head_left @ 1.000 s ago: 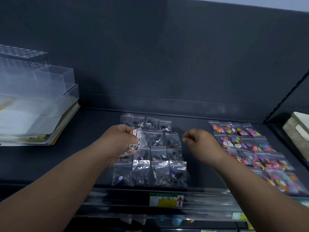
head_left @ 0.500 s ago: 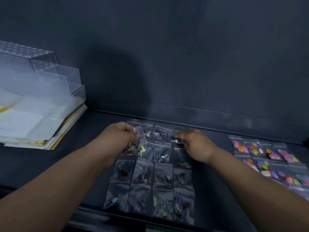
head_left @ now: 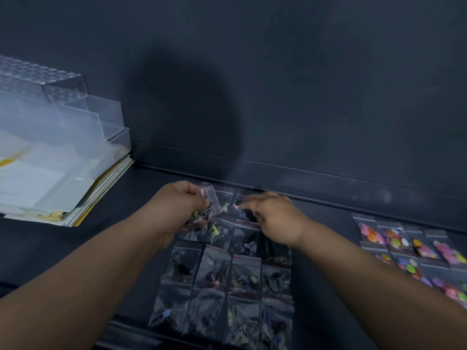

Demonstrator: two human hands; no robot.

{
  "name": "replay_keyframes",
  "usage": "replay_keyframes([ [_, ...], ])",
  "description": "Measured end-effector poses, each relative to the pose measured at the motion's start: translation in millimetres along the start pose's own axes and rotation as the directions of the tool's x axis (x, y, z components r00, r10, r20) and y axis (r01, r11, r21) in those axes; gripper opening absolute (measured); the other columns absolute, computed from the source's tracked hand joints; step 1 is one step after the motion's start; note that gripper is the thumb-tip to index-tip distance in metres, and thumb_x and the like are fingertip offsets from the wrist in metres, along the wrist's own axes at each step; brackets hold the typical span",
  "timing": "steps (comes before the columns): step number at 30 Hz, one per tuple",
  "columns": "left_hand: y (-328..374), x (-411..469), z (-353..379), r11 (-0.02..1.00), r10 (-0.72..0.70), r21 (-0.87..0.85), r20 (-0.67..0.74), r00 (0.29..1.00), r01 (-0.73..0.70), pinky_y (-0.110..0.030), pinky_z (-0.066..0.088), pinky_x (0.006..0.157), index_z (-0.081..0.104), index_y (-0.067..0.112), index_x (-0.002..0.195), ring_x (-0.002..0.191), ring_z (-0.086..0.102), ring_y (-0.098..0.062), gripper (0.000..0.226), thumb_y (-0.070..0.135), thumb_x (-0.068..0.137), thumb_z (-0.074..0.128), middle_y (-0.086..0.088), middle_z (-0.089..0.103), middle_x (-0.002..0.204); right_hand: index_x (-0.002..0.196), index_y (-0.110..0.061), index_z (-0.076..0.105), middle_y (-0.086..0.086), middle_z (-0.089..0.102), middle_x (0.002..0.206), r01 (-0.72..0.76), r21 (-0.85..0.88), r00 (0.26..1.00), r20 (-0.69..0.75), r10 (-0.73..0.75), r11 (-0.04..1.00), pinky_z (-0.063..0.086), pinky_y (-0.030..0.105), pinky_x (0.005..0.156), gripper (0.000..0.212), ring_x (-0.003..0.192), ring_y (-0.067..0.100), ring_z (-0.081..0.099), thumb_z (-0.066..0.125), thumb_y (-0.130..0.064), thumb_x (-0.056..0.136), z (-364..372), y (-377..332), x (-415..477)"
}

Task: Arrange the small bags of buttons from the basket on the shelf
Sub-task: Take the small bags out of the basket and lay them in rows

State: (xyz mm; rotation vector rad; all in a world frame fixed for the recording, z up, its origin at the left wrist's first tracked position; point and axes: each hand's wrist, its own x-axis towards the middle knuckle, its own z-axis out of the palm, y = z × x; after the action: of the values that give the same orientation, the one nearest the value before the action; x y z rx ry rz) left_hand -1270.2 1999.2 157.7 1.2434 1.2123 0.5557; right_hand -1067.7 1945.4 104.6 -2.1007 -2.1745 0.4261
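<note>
Several small clear bags of dark buttons [head_left: 222, 286] lie in a tidy grid on the dark shelf [head_left: 121, 238]. My left hand [head_left: 177, 208] hovers over the grid's back left corner and grips a small bunch of clear button bags [head_left: 209, 205]. My right hand [head_left: 273, 218] reaches toward that bunch from the right, fingers extended and blurred over the back row. Whether its fingertips pinch a bag is unclear. No basket is in view.
A second grid of bags with bright coloured buttons [head_left: 414, 253] lies at the right. Stacked clear plastic boxes and paper packs [head_left: 55, 152] fill the left of the shelf. The dark back wall [head_left: 278, 97] rises just behind the rows.
The view has moved closer and leftward. My right hand has travelled from the right of the grid to the back row, then toward the left hand's bunch. The left hand keeps its bags.
</note>
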Motion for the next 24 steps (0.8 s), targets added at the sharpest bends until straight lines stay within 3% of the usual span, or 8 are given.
replay_keyframes([
  [8, -2.1, -2.7, -8.5, 1.0, -0.02, -0.023, -0.005, 1.0, 0.02, -0.014, 0.041, 0.036, 0.056, 0.008, 0.083, 0.061, 0.06, -0.021, 0.012, -0.002, 0.088, 0.059, -0.015, 0.063, 0.082, 0.134, -0.027, 0.053, -0.009, 0.041, 0.148, 0.026, -0.064, 0.999, 0.03, -0.024, 0.998, 0.021, 0.024, 0.112, 0.058, 0.137, 0.014, 0.034, 0.046, 0.004, 0.085, -7.4, -3.7, 3.6],
  [10, -1.0, -4.5, -8.0, 1.0, -0.02, -0.017, -0.003, 1.0, 0.02, -0.014, 0.038, 0.033, 0.057, 0.008, 0.082, 0.06, 0.058, -0.022, 0.012, -0.002, 0.088, 0.059, -0.014, 0.062, 0.083, 0.131, -0.023, 0.056, -0.005, 0.046, 0.145, 0.016, 0.004, 1.0, 0.004, -0.016, 1.0, 0.026, 0.023, 0.111, 0.053, 0.135, 0.016, 0.038, 0.045, 0.005, 0.086, -8.7, -6.2, 1.1],
  [12, 0.0, -5.4, -7.2, 1.0, -0.022, -0.02, 0.007, 1.0, 0.022, -0.015, 0.039, 0.034, 0.059, 0.008, 0.083, 0.059, 0.059, -0.022, 0.011, -0.002, 0.087, 0.06, -0.014, 0.062, 0.083, 0.123, -0.018, 0.061, -0.003, 0.057, 0.13, -0.028, 0.209, 0.994, -0.098, 0.05, 0.977, 0.036, 0.02, 0.1, 0.04, 0.12, 0.016, 0.051, 0.046, 0.0, 0.092, -11.5, -13.7, -0.1],
  [14, 1.5, -5.8, -5.4, 1.0, -0.018, -0.021, 0.022, 1.0, 0.019, -0.016, 0.042, 0.036, 0.06, 0.009, 0.081, 0.056, 0.06, -0.018, 0.012, -0.002, 0.086, 0.062, -0.011, 0.062, 0.078, 0.112, -0.018, 0.064, -0.007, 0.064, 0.099, -0.039, 0.575, 0.977, -0.148, 0.151, 0.817, 0.042, 0.02, 0.083, 0.022, 0.091, 0.007, 0.058, 0.051, -0.012, 0.096, -20.6, -29.4, -3.6],
  [16, 3.5, -6.5, -2.8, 0.999, -0.016, -0.03, 0.037, 0.999, 0.018, -0.019, 0.045, 0.04, 0.061, 0.011, 0.079, 0.056, 0.061, -0.017, 0.014, -0.001, 0.084, 0.064, -0.009, 0.063, 0.074, 0.105, -0.02, 0.064, -0.007, 0.063, 0.086, -0.046, 0.795, 0.982, -0.074, 0.173, 0.605, 0.045, 0.019, 0.073, 0.014, 0.078, 0.004, 0.056, 0.056, -0.023, 0.094, -32.5, -47.2, -7.9],
  [18, 5.8, -8.5, -0.4, 0.998, -0.01, -0.055, 0.063, 0.998, 0.014, -0.019, 0.044, 0.041, 0.062, 0.011, 0.078, 0.058, 0.061, -0.017, 0.014, -0.002, 0.082, 0.066, -0.009, 0.064, 0.073, 0.107, -0.02, 0.062, -0.001, 0.063, 0.09, -0.095, 0.849, 0.991, 0.031, 0.132, 0.52, 0.048, 0.017, 0.069, 0.017, 0.081, 0.008, 0.059, 0.061, -0.026, 0.091, -39.2, -61.9, -12.9],
  [20, 8.0, -12.7, 1.3, 0.997, 0.006, -0.077, 0.091, 0.996, 0.001, -0.018, 0.043, 0.04, 0.061, 0.011, 0.076, 0.055, 0.059, -0.015, 0.015, -0.003, 0.081, 0.067, -0.008, 0.063, 0.071, 0.107, -0.017, 0.061, 0.001, 0.062, 0.084, -0.114, 0.872, 0.991, 0.068, 0.113, 0.476, 0.049, 0.016, 0.065, 0.019, 0.075, 0.01, 0.06, 0.065, -0.016, 0.088, -40.0, -71.8, -16.6],
  [24, 10.9, -20.4, 0.9, 0.996, 0.011, -0.089, 0.097, 0.995, -0.003, -0.022, 0.05, 0.047, 0.06, 0.008, 0.086, 0.06, 0.059, -0.016, 0.008, 0.003, 0.083, 0.067, -0.009, 0.065, 0.076, 0.092, -0.015, 0.062, -0.002, 0.061, 0.072, -0.167, 0.912, 0.976, 0.099, 0.196, 0.375, 0.049, 0.016, 0.058, 0.016, 0.059, 0.005, 0.06, 0.064, -0.001, 0.085, -39.4, -76.9, -22.1],
])
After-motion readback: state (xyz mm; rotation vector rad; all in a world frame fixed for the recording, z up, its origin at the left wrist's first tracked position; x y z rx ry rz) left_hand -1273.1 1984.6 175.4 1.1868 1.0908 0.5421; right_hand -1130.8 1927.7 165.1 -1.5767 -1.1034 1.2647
